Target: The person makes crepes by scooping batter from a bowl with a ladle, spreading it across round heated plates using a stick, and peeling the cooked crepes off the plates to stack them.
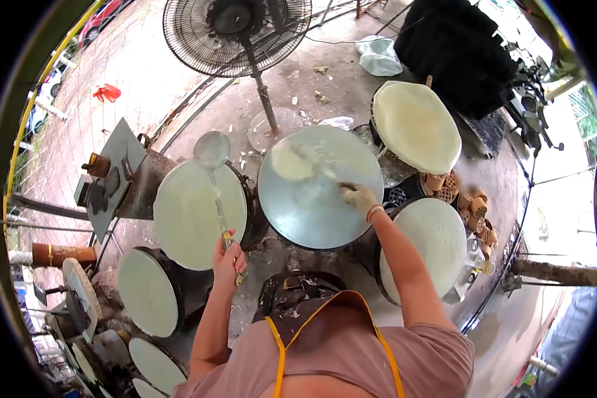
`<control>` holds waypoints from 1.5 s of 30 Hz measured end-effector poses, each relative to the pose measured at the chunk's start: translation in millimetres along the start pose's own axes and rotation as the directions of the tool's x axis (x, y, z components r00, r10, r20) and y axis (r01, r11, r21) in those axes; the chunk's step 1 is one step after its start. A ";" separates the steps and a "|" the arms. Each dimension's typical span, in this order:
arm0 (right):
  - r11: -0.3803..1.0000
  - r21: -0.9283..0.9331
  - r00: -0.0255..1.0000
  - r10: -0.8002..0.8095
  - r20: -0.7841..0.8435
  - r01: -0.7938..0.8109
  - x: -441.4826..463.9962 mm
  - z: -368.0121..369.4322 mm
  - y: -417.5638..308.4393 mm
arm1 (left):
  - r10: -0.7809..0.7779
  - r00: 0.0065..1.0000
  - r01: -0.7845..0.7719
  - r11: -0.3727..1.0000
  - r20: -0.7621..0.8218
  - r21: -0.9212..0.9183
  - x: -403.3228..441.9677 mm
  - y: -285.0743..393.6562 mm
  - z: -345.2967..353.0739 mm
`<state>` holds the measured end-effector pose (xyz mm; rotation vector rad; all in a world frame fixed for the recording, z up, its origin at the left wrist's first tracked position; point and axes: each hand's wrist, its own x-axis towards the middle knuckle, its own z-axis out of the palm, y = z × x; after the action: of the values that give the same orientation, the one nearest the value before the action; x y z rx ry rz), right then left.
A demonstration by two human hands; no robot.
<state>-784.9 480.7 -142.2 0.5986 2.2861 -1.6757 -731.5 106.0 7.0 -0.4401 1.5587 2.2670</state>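
Left hand has its fingers wrapped round the handle of a long metal ladle, which points away over the left round pan, bowl up near the far edge; can't tell if it's touching the pale sheet there. The right hand is over the right part of the middle pan, looks closed on a small brown tool, though the fingers are too blurry to be sure. Wet batter is smeared across that pan's far half, thickest on the left. There are 2 more coated pans to the right, 1 near and 1 far, plus a grimy fan way out front.
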 end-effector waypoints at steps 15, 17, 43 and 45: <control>0.940 -0.018 0.686 0.261 0.679 -0.340 -36.7 -62.0 18.5 | 0.036 0.955 -0.105 0.969 -0.294 -0.223 -75.3 -29.6 -6.7; 0.917 0.053 0.708 0.268 0.653 -0.396 -40.8 -77.7 7.5 | 0.037 0.952 -0.109 0.968 -0.303 -0.225 -80.3 -33.9 -7.8; 0.943 0.328 0.904 -0.089 0.419 -0.059 10.1 -69.2 84.0 | -0.042 0.973 -0.046 0.928 -0.228 -0.369 -156.0 -69.9 -1.9; 1.000 0.013 0.827 -0.011 0.561 0.004 -9.6 -59.4 72.0 | -0.050 0.978 -0.028 0.930 -0.204 -0.365 -155.8 -66.5 -12.4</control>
<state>-740.5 553.8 -180.8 0.0651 1.8463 -1.5953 -562.1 98.9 16.9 -0.8101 1.2082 2.5793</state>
